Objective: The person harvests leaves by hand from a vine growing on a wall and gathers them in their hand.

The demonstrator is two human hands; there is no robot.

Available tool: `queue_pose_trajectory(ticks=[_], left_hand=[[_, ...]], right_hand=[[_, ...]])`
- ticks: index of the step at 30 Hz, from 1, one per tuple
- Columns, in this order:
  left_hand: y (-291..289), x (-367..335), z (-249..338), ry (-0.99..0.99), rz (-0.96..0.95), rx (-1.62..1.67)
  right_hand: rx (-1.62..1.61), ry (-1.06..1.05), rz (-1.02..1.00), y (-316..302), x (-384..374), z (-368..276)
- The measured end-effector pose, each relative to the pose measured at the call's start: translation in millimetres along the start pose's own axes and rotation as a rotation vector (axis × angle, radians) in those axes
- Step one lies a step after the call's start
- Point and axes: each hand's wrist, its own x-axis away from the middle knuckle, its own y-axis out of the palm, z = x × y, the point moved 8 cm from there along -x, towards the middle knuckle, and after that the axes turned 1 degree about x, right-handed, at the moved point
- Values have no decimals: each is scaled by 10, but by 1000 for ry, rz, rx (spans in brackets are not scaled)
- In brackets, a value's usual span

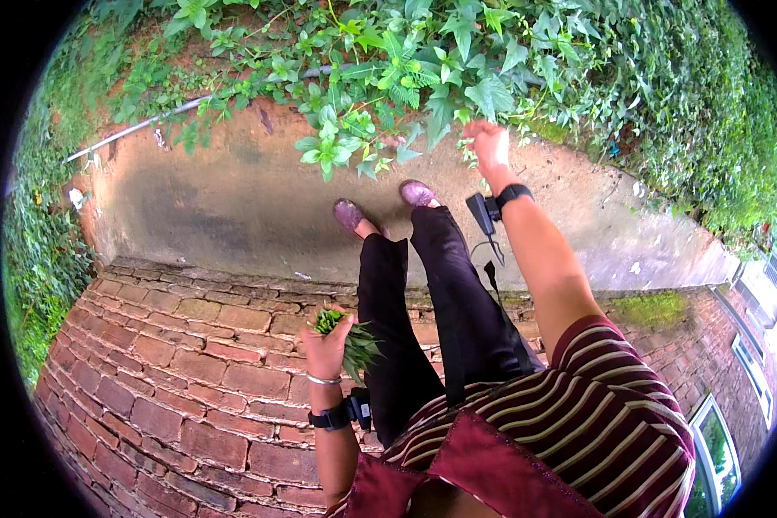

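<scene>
My left hand (325, 347) is closed around a bunch of picked green leaves (363, 352), held beside my left thigh with the cut ends showing above the fingers. My right hand (490, 148) reaches out to the edge of the leafy vines (492, 93). Its fingers are bent together among pale green sprigs, and what they grip is too small to make out. Broad pointed leaves hang just above it. Each wrist wears a black strap with a small device (483, 212).
A concrete path (224, 190) lies under my purple shoes (349, 214). Dense greenery borders its far side, where a grey pipe (138, 129) runs along the edge. Behind me is a red brick wall (216, 388), with a window (716, 453) at the right.
</scene>
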Motion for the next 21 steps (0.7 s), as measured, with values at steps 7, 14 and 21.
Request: queue_pose_trajectory(ticks=[7,14,21], left_hand=[[-105,-120,-271,-48,27,-130],[-184,-163,-412,-82,98,-98],[-350,-154,-393,-44,161,-133]], right_hand=[[626,-263,74,187,-746,-161],[425,146,-93,419,-1021,485],[1581,-658,-266,1029,-801,410]])
